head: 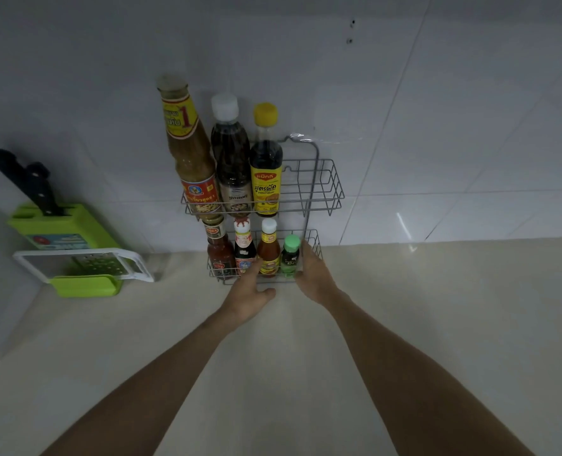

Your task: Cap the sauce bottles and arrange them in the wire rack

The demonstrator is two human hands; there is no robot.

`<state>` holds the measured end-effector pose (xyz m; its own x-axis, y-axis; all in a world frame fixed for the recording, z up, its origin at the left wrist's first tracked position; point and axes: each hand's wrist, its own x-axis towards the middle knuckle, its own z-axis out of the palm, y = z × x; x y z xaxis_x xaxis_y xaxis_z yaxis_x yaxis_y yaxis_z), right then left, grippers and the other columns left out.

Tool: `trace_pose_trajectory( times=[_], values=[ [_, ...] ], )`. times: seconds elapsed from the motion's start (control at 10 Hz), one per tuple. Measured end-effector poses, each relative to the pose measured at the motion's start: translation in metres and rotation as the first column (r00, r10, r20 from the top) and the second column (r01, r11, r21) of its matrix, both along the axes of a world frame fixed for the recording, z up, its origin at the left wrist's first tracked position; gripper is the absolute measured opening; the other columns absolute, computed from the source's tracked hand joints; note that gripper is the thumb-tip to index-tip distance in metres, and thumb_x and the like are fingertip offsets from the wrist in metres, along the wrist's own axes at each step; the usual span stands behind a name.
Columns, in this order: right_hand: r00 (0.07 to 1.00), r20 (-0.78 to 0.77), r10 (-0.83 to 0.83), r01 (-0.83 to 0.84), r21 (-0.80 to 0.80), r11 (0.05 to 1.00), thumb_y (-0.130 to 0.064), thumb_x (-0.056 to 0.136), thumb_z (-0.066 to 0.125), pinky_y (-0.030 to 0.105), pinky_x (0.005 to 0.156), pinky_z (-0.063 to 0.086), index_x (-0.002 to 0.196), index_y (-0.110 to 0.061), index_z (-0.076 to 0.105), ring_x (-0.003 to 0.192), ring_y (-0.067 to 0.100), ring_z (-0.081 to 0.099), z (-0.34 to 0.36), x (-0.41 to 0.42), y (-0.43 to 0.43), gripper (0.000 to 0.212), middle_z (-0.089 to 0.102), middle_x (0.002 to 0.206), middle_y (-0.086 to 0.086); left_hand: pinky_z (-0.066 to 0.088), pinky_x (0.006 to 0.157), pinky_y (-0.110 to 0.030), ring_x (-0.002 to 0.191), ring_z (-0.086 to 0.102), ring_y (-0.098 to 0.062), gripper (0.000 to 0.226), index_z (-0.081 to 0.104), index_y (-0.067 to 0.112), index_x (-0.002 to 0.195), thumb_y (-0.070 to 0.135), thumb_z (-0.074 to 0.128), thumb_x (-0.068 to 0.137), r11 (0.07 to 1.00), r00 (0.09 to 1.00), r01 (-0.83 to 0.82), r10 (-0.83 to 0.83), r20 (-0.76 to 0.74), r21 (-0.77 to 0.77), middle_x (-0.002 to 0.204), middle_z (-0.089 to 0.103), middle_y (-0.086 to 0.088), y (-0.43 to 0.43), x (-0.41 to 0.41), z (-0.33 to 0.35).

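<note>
While your left hand [250, 292] reaches in with fingers straight and thumb spread, its tips at the front of the wire rack [309, 194] on the lower tier by the orange sauce bottle [269, 255], your right hand [314, 274] lies against that tier's right end, just beside the green-capped bottle [290, 256]. Whether it grips wire, bottle or nothing I cannot tell. Four small bottles [244, 255] stand in the lower tier and three tall bottles [231, 159] in the upper, every one capped as far as shows, the rack against the tiled wall.

You look to be at the last step, squaring up the bottom row. Next, nudge those bottles upright and close together, then let go gently. The leftmost tall bottle [191, 149] leans outward and may want straightening. Off to the left on the surface [404, 307] sit a knife block [62, 228] and a grater [85, 263].
</note>
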<state>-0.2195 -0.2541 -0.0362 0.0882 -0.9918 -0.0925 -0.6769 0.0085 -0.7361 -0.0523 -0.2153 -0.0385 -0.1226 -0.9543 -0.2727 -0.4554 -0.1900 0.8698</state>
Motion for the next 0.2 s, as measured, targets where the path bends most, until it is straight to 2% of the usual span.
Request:
trace_pose_trajectory(
  times=[0.1,0.2],
  values=[
    [0.996,-0.069,-0.049,0.046,-0.047,0.998,0.009,0.082,0.049,0.027,0.091,0.036,0.139,-0.003,0.036,0.124,0.039,0.048,0.005,-0.006,0.024,0.059,0.05,0.137,0.022,0.025,0.105,-0.019,0.141,0.033,-0.021,0.07,0.031,0.014,0.15,0.005,0.062,0.089,1.0,0.993,0.014,-0.012,0.116,-0.018,0.154,0.036,-0.004,0.011,0.006,0.013],
    [0.989,-0.149,0.024,-0.033,-0.056,0.998,-0.006,0.085,0.056,0.031,0.104,0.034,0.143,-0.007,0.034,0.132,0.037,0.041,0.01,-0.011,0.043,0.062,0.044,0.144,0.019,0.022,0.112,-0.026,0.146,0.022,-0.027,0.067,0.025,0.012,0.152,0.016,0.059,0.094,0.999,0.958,0.048,-0.044,0.285,-0.007,0.16,0.022,-0.011,0.024,0.012,0.031]
  ],
)
